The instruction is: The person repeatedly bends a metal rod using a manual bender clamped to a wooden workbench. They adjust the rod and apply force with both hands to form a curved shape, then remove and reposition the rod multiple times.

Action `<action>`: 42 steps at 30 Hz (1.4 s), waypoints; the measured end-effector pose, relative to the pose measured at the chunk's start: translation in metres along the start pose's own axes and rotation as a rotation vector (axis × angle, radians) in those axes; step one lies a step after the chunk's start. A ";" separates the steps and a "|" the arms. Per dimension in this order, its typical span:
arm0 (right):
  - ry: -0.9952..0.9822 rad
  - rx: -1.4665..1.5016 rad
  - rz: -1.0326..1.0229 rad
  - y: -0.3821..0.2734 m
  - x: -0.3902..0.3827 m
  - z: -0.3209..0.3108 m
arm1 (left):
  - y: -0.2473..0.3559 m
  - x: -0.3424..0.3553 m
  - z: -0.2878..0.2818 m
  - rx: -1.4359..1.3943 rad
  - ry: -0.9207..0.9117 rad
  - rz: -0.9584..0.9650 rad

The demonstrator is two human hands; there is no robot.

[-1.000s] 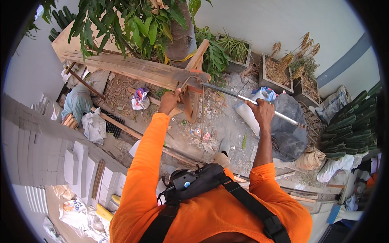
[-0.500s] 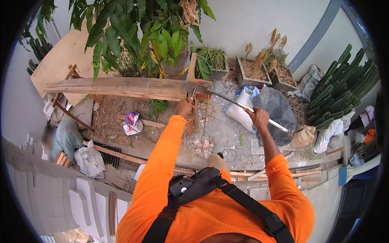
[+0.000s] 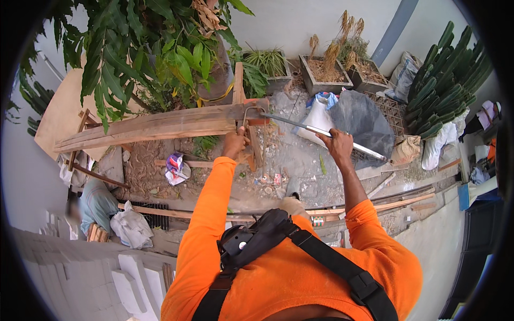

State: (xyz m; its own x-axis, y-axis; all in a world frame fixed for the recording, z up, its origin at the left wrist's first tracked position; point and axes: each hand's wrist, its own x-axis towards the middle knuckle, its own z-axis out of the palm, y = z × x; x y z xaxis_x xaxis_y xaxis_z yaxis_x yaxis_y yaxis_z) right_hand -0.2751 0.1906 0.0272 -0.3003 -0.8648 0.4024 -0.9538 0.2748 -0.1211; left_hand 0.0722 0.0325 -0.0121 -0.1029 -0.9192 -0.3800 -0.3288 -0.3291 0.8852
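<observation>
A thick wooden beam point(image 3: 155, 126) runs out to the left at bench height. By its right end, my left hand point(image 3: 235, 143) is closed around the lower part of a thin metal rod point(image 3: 246, 114) bent into a hook. The rod's curve meets the dark end of a long metal bar point(image 3: 305, 127), whose other half is a pale pipe. My right hand point(image 3: 338, 144) grips this bar about midway, with the pipe sloping down to the right past it. An upright wooden post point(image 3: 239, 85) stands behind the beam's end; how the rod is fixed there is hard to make out.
Leafy branches point(image 3: 112, 64) hang over the beam. White sack point(image 3: 316, 120), dark sheet point(image 3: 364, 125) and square planters point(image 3: 325, 77) lie beyond my right hand, with tall cacti point(image 3: 444, 91) farther right. Long planks point(image 3: 396, 203) and rubble cover the ground near my feet.
The view has shifted slightly. Both hands keep their grips, and the bar's right end sits a little lower relative to the beam. The bent rod remains at the beam's end.
</observation>
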 end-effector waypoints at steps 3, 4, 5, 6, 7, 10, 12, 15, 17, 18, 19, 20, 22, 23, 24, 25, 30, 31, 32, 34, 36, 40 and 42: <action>0.032 -0.021 0.058 -0.008 -0.010 0.006 | -0.009 0.008 0.000 -0.048 -0.015 0.041; 0.034 -0.013 0.082 -0.011 -0.012 0.006 | -0.009 0.008 -0.001 -0.041 -0.017 0.030; 0.036 -0.003 0.106 -0.015 -0.016 0.006 | -0.009 0.009 -0.001 -0.033 -0.018 0.018; 0.038 0.007 0.129 -0.019 -0.020 0.005 | -0.009 0.009 -0.002 -0.026 -0.017 0.007; 0.059 -0.003 0.149 -0.022 -0.025 0.005 | -0.006 0.009 -0.001 -0.010 -0.022 0.008; 0.085 0.004 0.229 -0.037 -0.041 0.007 | -0.007 0.006 -0.003 0.024 -0.018 0.014; 0.078 0.008 0.242 -0.038 -0.048 0.012 | -0.008 0.006 -0.005 0.040 -0.003 0.036; 0.048 0.015 0.212 -0.023 -0.036 0.019 | 0.001 0.004 -0.003 0.053 -0.011 -0.024; -0.163 0.054 0.214 0.001 -0.006 0.013 | -0.002 0.005 -0.011 -0.056 -0.082 -0.035; -0.251 0.094 0.243 0.004 0.006 -0.001 | -0.009 0.002 -0.014 -0.114 -0.117 -0.048; -0.216 0.105 0.240 0.007 0.012 -0.012 | -0.013 0.004 -0.018 -0.190 -0.158 -0.061; -0.220 0.146 0.236 0.010 0.016 -0.020 | -0.005 -0.003 -0.015 -0.245 -0.168 -0.045; -0.234 0.231 0.233 0.013 0.019 -0.033 | 0.005 -0.019 -0.013 -0.351 -0.185 -0.017; -0.302 0.351 0.191 0.005 0.021 -0.035 | 0.007 -0.019 -0.010 -0.339 -0.192 -0.035; -0.361 0.536 0.152 0.001 0.016 -0.016 | 0.006 -0.025 -0.005 -0.396 -0.191 -0.054; -0.403 0.720 0.120 -0.003 0.011 0.004 | 0.010 -0.027 0.003 -0.447 -0.200 -0.064; -0.375 1.237 0.143 -0.091 -0.007 0.020 | 0.030 -0.035 0.008 -0.538 -0.147 -0.014; -0.394 1.269 0.098 -0.101 0.000 0.010 | 0.038 -0.036 0.008 -0.530 -0.146 0.013; -0.411 1.302 0.054 -0.110 0.013 -0.001 | 0.043 -0.034 0.008 -0.519 -0.147 0.040; -0.412 1.342 0.004 -0.126 0.040 -0.010 | 0.050 -0.028 0.006 -0.591 -0.175 0.070; -0.373 1.350 -0.010 -0.138 0.075 -0.015 | 0.061 -0.018 0.003 -0.597 -0.191 0.164; -0.243 1.214 -0.087 -0.153 0.152 -0.024 | 0.083 0.007 -0.010 0.132 0.118 0.654; -0.232 1.182 -0.086 -0.160 0.182 -0.027 | 0.101 0.021 -0.012 0.407 0.255 0.850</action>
State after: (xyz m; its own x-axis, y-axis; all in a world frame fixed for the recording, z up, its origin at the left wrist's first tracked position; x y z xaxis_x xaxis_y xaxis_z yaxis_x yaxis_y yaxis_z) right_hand -0.1765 0.0005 0.1443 -0.1141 -0.9497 0.2916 -0.3507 -0.2362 -0.9062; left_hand 0.0477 -0.0228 0.0728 -0.2650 -0.8503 0.4547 -0.5430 0.5213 0.6583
